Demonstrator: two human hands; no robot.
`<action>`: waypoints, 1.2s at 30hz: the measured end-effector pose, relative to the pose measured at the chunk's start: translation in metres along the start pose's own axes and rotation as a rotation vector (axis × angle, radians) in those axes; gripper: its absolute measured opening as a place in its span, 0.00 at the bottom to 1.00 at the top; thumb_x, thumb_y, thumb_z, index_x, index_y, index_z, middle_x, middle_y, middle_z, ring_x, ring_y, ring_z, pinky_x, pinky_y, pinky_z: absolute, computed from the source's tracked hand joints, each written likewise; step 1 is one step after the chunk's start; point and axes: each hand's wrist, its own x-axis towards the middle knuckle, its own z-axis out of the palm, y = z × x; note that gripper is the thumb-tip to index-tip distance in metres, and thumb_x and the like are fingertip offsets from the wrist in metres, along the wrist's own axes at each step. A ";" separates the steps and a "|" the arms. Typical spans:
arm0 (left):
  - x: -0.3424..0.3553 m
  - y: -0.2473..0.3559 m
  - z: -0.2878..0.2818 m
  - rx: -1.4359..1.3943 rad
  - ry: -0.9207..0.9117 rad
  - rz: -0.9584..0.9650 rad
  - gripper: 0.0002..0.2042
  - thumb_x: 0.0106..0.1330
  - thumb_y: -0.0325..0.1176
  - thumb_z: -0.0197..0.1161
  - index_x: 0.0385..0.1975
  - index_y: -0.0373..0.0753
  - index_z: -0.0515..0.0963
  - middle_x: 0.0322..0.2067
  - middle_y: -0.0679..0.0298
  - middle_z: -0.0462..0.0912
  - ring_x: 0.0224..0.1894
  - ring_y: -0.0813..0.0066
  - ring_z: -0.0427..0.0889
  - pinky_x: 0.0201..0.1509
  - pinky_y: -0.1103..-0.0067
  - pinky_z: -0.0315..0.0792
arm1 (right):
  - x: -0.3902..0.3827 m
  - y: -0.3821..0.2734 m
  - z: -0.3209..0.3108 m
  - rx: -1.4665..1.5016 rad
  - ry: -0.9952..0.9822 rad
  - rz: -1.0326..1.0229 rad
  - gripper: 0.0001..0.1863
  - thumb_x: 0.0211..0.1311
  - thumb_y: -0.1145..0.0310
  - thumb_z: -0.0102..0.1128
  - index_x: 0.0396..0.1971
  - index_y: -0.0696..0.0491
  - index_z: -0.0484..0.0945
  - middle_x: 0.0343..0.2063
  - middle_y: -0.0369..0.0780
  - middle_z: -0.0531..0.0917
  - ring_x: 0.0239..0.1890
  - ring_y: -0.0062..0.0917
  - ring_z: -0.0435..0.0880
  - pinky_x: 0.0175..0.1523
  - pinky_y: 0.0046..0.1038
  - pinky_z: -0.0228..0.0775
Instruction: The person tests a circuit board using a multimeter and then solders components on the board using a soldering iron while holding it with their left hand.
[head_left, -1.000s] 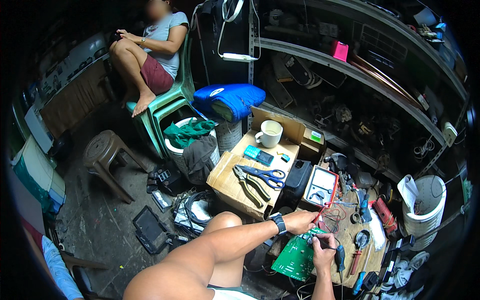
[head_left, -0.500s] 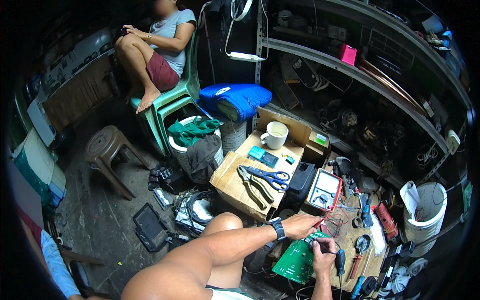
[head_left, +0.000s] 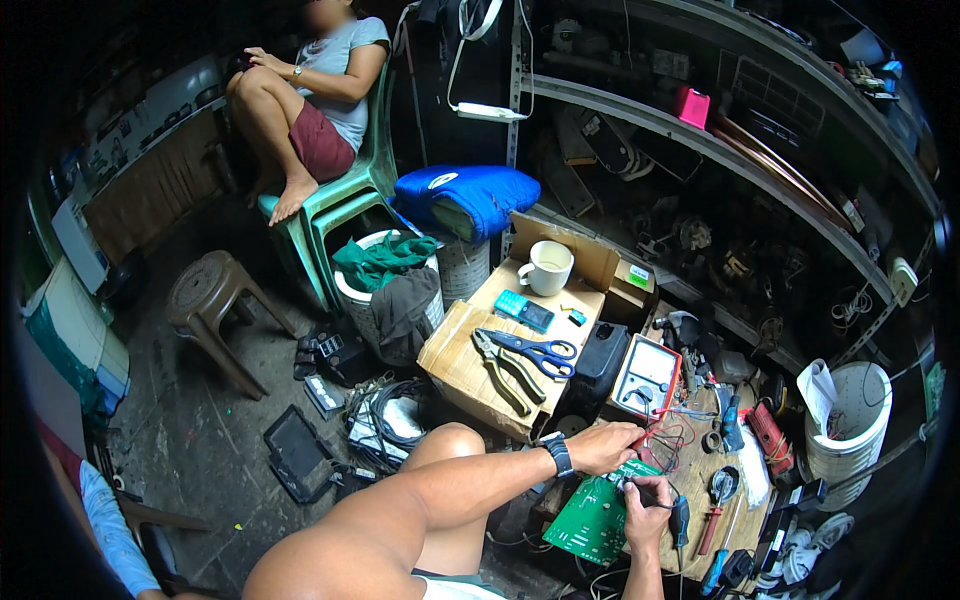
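Observation:
A green circuit board (head_left: 588,522) lies at the near edge of the wooden work table. At its far end, my left hand (head_left: 604,447), with a dark watch on the wrist, pinches a red test probe (head_left: 641,440). My right hand (head_left: 648,512) is closed round a black test probe (head_left: 634,486), its end over small parts on the board. Whether either tip touches the board I cannot tell. Beyond my hands stands an analog multimeter (head_left: 648,374) in a red case, with red and dark leads by it.
Pliers (head_left: 507,374), blue scissors (head_left: 540,350), a phone (head_left: 524,311) and a mug (head_left: 547,268) rest on a cardboard box (head_left: 450,350). Screwdrivers (head_left: 681,525) and other tools crowd the table. A white bin (head_left: 850,430) stands right. A person sits on a green chair (head_left: 372,170) at the far left.
The view has shifted very slightly. Both hands stay at the board, each with its probe; my left hand has moved only a little.

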 end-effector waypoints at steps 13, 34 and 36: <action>0.001 0.006 -0.003 0.041 0.017 -0.006 0.12 0.72 0.36 0.60 0.43 0.32 0.72 0.41 0.46 0.80 0.48 0.38 0.80 0.50 0.53 0.73 | -0.005 -0.002 -0.007 -0.043 0.002 0.036 0.07 0.64 0.79 0.68 0.38 0.58 0.78 0.36 0.37 0.86 0.38 0.17 0.82 0.47 0.23 0.76; 0.003 0.014 0.007 0.061 0.111 0.094 0.16 0.70 0.32 0.63 0.53 0.33 0.74 0.46 0.48 0.79 0.49 0.41 0.81 0.50 0.54 0.75 | -0.014 -0.012 -0.011 -0.056 0.026 0.007 0.07 0.63 0.77 0.69 0.38 0.57 0.79 0.33 0.34 0.83 0.36 0.16 0.79 0.45 0.24 0.73; 0.006 0.016 0.011 0.071 0.124 0.095 0.16 0.69 0.32 0.62 0.53 0.33 0.73 0.46 0.47 0.80 0.49 0.40 0.81 0.50 0.54 0.75 | -0.012 -0.012 -0.014 -0.037 0.036 0.015 0.07 0.63 0.76 0.69 0.38 0.57 0.79 0.33 0.34 0.83 0.36 0.16 0.79 0.45 0.24 0.73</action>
